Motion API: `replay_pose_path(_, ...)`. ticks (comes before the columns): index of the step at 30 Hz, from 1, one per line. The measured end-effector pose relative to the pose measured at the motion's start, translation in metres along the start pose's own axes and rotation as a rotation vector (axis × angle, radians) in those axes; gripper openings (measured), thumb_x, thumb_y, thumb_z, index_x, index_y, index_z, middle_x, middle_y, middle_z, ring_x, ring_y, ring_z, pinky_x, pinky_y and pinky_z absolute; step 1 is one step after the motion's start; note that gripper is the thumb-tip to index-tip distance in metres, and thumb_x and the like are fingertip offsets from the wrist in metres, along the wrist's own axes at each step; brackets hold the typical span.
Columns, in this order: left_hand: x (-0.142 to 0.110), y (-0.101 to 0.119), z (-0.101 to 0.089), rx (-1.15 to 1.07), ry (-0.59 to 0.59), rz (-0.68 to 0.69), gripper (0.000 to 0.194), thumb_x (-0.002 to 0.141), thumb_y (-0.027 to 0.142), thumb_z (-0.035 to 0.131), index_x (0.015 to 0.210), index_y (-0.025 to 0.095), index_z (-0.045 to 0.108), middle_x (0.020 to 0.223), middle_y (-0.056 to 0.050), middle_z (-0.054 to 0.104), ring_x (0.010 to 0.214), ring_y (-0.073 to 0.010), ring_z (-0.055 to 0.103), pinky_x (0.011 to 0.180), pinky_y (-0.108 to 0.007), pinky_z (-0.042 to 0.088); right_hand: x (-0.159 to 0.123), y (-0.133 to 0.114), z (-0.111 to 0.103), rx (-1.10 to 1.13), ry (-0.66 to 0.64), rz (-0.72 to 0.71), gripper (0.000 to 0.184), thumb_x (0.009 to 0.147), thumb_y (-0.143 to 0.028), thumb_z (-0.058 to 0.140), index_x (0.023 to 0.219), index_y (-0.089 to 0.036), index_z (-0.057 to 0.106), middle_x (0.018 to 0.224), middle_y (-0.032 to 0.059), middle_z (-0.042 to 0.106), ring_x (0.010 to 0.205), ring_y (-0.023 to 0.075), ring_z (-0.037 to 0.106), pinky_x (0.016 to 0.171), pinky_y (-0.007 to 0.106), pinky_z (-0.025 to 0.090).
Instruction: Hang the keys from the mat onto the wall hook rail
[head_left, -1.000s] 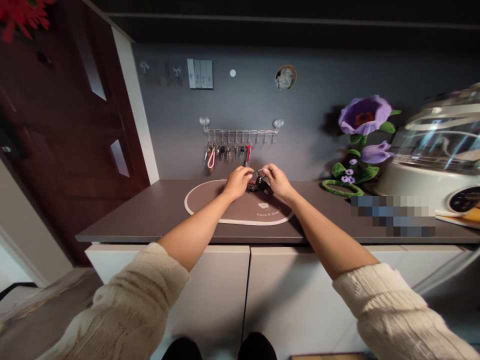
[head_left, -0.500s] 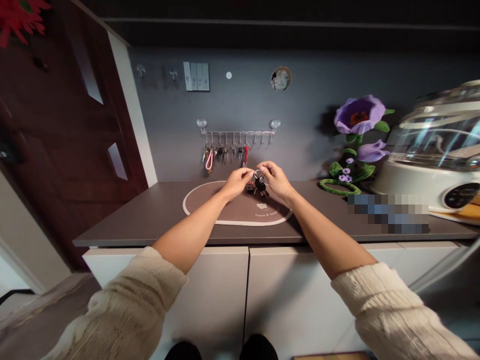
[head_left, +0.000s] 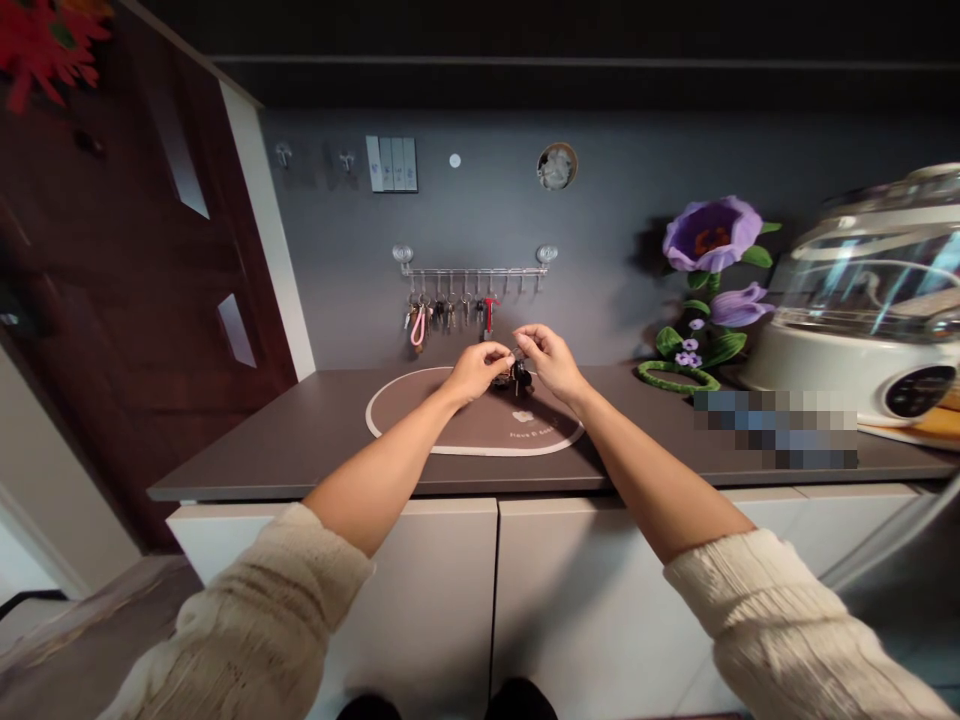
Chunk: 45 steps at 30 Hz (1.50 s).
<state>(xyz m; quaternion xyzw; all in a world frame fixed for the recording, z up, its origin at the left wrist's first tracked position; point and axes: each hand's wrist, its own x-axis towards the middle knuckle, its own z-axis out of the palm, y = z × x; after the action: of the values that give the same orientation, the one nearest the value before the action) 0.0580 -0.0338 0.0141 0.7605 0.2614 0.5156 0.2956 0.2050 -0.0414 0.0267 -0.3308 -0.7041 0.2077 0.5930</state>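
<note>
A flat grey wall rises beyond the left hand and right hand, with a round cutout above them. Higher still, a dark overhead panel spans the view. The grey-brown surface runs beneath the hands and out to both sides, over white cabinet doors parted by a narrow vertical gap. Well left of the hands stands a dark reddish-brown door beside a whitish frame. Lower on that side, the floor is brownish with pale veining. Light is dim below the panel, and soft shadow crosses the cabinet doors.
</note>
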Motion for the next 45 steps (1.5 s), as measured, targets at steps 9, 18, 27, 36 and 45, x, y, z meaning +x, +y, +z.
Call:
replay_pose_path(9,0.008,-0.011,-0.004,-0.154,0.255,-0.121,0.026,0.069,0.034,0.061,0.083,0.013,0.061,0.080,-0.004,0.065,0.073,-0.0113,0.056,0.069,-0.025,0.044,0.001,0.005,0.000,0.072,-0.046,0.071,0.026,0.072,-0.040,0.057,0.084,-0.016,0.057,0.081,0.0020,0.059,0.073,0.0108,0.052,0.074,0.026,0.042)
replay_pose_path(18,0.007,-0.013,0.001,-0.387,0.271,-0.183,0.035,0.057,0.039,0.070,0.080,0.013,0.062,0.072,-0.001,0.064,0.063,-0.0084,0.054,0.057,-0.020,0.040,-0.005,-0.008,0.005,0.174,0.010,0.127,0.026,0.065,-0.039,0.065,0.076,-0.016,0.060,0.073,0.0006,0.060,0.068,0.0112,0.052,0.069,0.026,0.042)
replay_pose_path(27,0.005,-0.009,0.003,-0.407,0.251,-0.161,0.037,0.055,0.039,0.072,0.079,0.012,0.065,0.072,-0.003,0.065,0.062,-0.0088,0.054,0.057,-0.020,0.039,-0.004,-0.004,0.001,0.211,0.025,0.139,0.026,0.061,-0.038,0.068,0.073,-0.016,0.062,0.074,0.0009,0.061,0.071,0.0125,0.052,0.074,0.028,0.040)
replay_pose_path(36,0.006,-0.021,0.001,0.042,0.344,-0.085,0.020,0.076,0.028,0.052,0.081,0.012,0.064,0.076,-0.006,0.065,0.068,-0.0117,0.057,0.068,-0.024,0.044,0.007,0.009,-0.001,0.179,0.110,0.103,0.029,0.064,-0.043,0.064,0.072,-0.016,0.057,0.066,-0.0018,0.054,0.064,0.0101,0.047,0.068,0.025,0.038)
replay_pose_path(45,0.002,-0.032,0.000,0.582,0.269,0.033,0.022,0.082,0.026,0.044,0.082,0.017,0.064,0.081,-0.005,0.063,0.074,-0.0132,0.055,0.070,-0.025,0.041,0.045,0.011,-0.004,0.235,0.173,0.235,0.031,0.065,-0.046,0.059,0.074,-0.019,0.048,0.055,-0.0059,0.045,0.042,0.0064,0.037,0.040,0.020,0.027)
